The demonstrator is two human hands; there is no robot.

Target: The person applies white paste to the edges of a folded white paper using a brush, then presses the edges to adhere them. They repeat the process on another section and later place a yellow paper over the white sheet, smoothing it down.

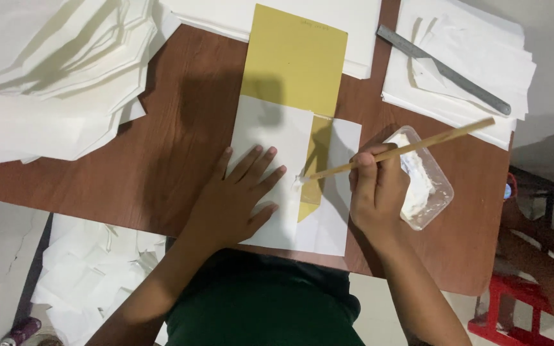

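A folded white paper sheet (274, 131) lies on a long yellow card template (295, 61) in the middle of the brown table (181, 122). My left hand (235, 195) presses flat on the white sheet, fingers spread. My right hand (372, 189) grips a thin wooden stick (411, 148) like a pen. Its white-smeared tip (299, 181) touches the paper edge beside the exposed yellow strip (314, 173). A clear plastic tub of white paste (426, 179) sits just right of my right hand.
Large stacks of folded white paper (52, 70) fill the table's left. More white sheets (456, 61) lie at the top right with a grey metal ruler (444, 69) on them. Paper scraps (91, 275) litter the floor at left; a red stool (514, 311) stands at right.
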